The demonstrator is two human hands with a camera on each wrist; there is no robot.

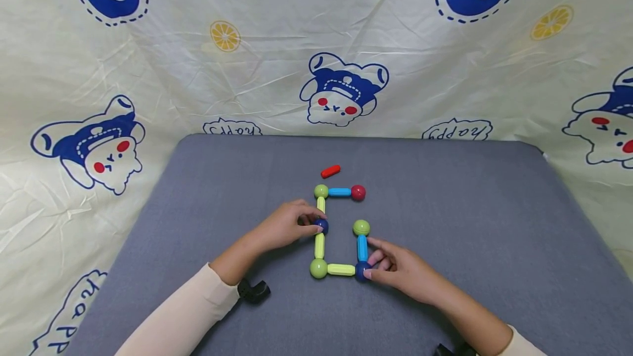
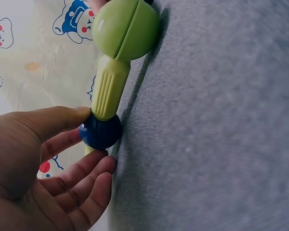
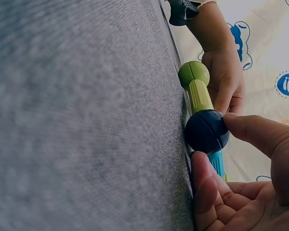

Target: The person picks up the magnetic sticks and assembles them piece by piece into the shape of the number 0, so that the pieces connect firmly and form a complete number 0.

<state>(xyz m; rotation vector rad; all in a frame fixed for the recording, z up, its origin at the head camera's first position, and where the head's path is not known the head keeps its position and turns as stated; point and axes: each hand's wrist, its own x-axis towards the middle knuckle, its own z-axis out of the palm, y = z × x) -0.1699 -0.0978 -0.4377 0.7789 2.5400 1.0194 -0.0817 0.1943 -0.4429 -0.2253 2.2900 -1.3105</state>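
Note:
A frame of magnetic balls and rods lies flat on the table. My left hand (image 1: 287,226) pinches a dark blue ball (image 1: 322,226) midway up its left side. Yellow-green rods (image 1: 319,246) run from that ball to green balls (image 1: 318,268) above and below. Along the bottom, a yellow rod (image 1: 341,270) leads to a second dark blue ball (image 3: 206,131), which my right hand (image 1: 405,273) grips between thumb and fingers. From there a blue rod (image 1: 362,248) rises to a green ball (image 1: 361,228). Up top, another blue rod (image 1: 339,192) ends in a red ball (image 1: 358,193).
A loose red rod (image 1: 331,171) lies just beyond the top of the frame. The grey table (image 1: 470,207) extends around the pieces, with a printed white curtain (image 1: 277,76) behind its far edge. Black wrist mounts (image 1: 254,292) sit by both forearms.

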